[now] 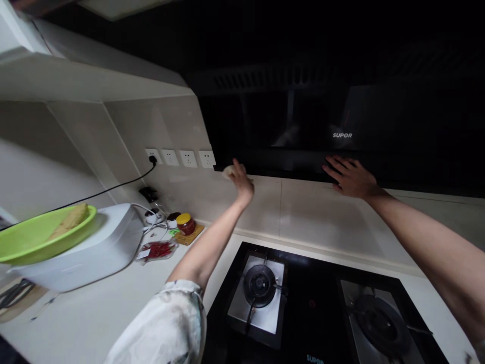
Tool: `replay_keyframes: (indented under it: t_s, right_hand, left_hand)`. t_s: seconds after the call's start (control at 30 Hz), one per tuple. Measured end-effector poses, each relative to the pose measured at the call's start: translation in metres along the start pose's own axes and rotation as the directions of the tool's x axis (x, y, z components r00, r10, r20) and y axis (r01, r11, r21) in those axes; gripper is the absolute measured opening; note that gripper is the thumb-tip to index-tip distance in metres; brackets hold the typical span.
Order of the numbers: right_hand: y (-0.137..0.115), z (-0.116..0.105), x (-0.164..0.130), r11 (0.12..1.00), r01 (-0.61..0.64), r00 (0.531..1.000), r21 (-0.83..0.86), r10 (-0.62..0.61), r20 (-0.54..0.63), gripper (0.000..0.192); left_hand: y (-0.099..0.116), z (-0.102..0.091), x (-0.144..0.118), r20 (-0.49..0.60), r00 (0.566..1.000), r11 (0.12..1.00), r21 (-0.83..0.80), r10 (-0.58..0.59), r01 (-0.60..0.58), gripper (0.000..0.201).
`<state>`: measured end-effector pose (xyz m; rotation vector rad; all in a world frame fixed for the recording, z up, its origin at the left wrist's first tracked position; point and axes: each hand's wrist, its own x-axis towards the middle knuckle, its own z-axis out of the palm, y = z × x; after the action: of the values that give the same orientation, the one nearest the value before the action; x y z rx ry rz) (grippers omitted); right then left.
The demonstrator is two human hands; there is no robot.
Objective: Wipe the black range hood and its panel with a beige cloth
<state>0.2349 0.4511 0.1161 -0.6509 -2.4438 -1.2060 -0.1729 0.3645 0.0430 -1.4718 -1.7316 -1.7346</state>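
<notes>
Range hood (310, 116): black, spans the top of the scene from middle to right, above the cooktop (310, 283). White SUPOR lettering on its front, vent slots higher up.

Left hand (242, 179) is at the hood's lower left corner with a pale cloth or pad (228, 172) under the fingers. One finger points up, the others bend over the pale piece. Can't tell if it's pinched or just pressed against the edge. Right hand (352, 178) is on the hood's lower edge, below and near the lettering, fingers spread, palm down, nothing visible in it. Hands well apart. Left arm wears a pale patterned sleeve (162, 323).

Cooktop: black glass, two burners. Left burner (259, 285) sits on a square metal plate; right burner (379, 323) is nearer, same layout.

Far wall, left of hood: row of four white sockets (188, 158); black plug (152, 160) in the leftmost, cord running left.

Left counter (87, 323): white appliance (109, 242) with a green basin (26, 247) on top, long yellowish item (70, 221) inside, can't identify. Right of the appliance: clear pack of red stuff (161, 249), looks like dried chillies. Just beyond it, yellow-lidded jar (185, 225) on a small brown board (194, 235).
</notes>
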Motion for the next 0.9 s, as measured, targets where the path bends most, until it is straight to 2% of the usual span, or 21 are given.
replay_keyframes:
  t_s: [0.07,0.1,0.13,0.2,0.23,0.3,0.33,0.43,0.47,0.53,0.6,0.67,0.7,0.77,0.83,0.9]
  right_hand:
    - [0.0,0.001,0.0,1.0,0.003,1.0,-0.007,-0.003,0.001,0.071]
    - [0.001,0.001,0.0,1.0,0.005,1.0,-0.008,-0.005,0.003,0.068]
    - [0.001,0.001,0.0,1.0,0.006,1.0,-0.009,-0.006,0.004,0.066]
    - [0.001,0.001,0.0,1.0,0.007,1.0,-0.01,-0.007,0.01,0.063]
    - [0.001,0.0,0.001,1.0,0.003,1.0,-0.007,-0.003,0.015,0.063]
    - [0.001,0.0,0.001,1.0,-0.007,1.0,0.003,0.007,0.021,0.064]
    - [0.002,0.0,0.001,1.0,-0.011,1.0,0.011,0.011,0.022,0.064]
    - [0.002,0.001,0.0,1.0,-0.012,1.0,0.025,0.011,0.011,0.068]
    - [0.002,0.002,0.0,1.0,-0.01,1.0,0.026,0.01,0.005,0.07]
    - [0.002,0.003,0.0,1.0,-0.01,1.0,0.023,0.01,-0.007,0.074]
    - [0.002,0.003,0.0,1.0,-0.008,1.0,0.024,0.008,-0.01,0.077]
    - [0.002,0.002,-0.001,1.0,-0.004,1.0,0.028,0.005,-0.011,0.078]
    - [0.001,0.002,-0.001,1.0,-0.003,1.0,0.03,0.003,-0.014,0.078]
    - [0.001,0.002,-0.001,1.0,-0.004,1.0,0.025,0.005,-0.023,0.073]
    - [0.001,0.002,-0.002,1.0,-0.009,1.0,0.018,0.009,-0.028,0.068]
    - [0.001,0.002,-0.002,1.0,-0.011,1.0,0.018,0.011,-0.026,0.068]
  left_hand:
    - [0.027,0.035,-0.026,0.105,0.993,0.999,-0.01,0.054,-0.053,0.082]
    - [0.042,0.05,-0.039,0.236,0.96,0.988,-0.038,0.153,-0.149,0.082]
    - [0.057,0.062,-0.051,0.357,0.898,0.966,-0.079,0.258,-0.246,0.083]
    - [0.083,0.076,-0.066,0.468,0.796,0.922,-0.148,0.383,-0.357,0.083]
    - [0.092,0.078,-0.07,0.495,0.758,0.903,-0.172,0.424,-0.393,0.083]
    - [0.098,0.071,-0.067,0.516,0.721,0.883,-0.194,0.463,-0.428,0.082]
    - [0.094,0.064,-0.063,0.521,0.713,0.879,-0.198,0.469,-0.434,0.079]
    - [0.06,0.031,-0.047,0.53,0.725,0.894,-0.189,0.44,-0.405,0.068]
    - [0.045,0.017,-0.042,0.519,0.751,0.91,-0.174,0.409,-0.375,0.065]
    - [0.013,-0.012,-0.033,0.427,0.856,0.957,-0.114,0.29,-0.268,0.058]
    - [-0.015,-0.044,-0.022,0.265,0.952,0.988,-0.05,0.153,-0.145,0.052]
    - [-0.037,-0.077,-0.007,0.051,0.998,0.999,0.002,0.043,-0.043,0.053]
    - [-0.044,-0.091,0.002,-0.086,0.996,1.0,0.021,-0.008,0.01,0.055]
    - [-0.053,-0.11,0.02,-0.286,0.954,0.995,0.036,-0.084,0.098,0.058]
    - [-0.053,-0.113,0.035,-0.341,0.933,0.99,0.036,-0.116,0.136,0.054]
    - [-0.046,-0.099,0.045,-0.312,0.942,0.99,0.028,-0.121,0.136,0.048]
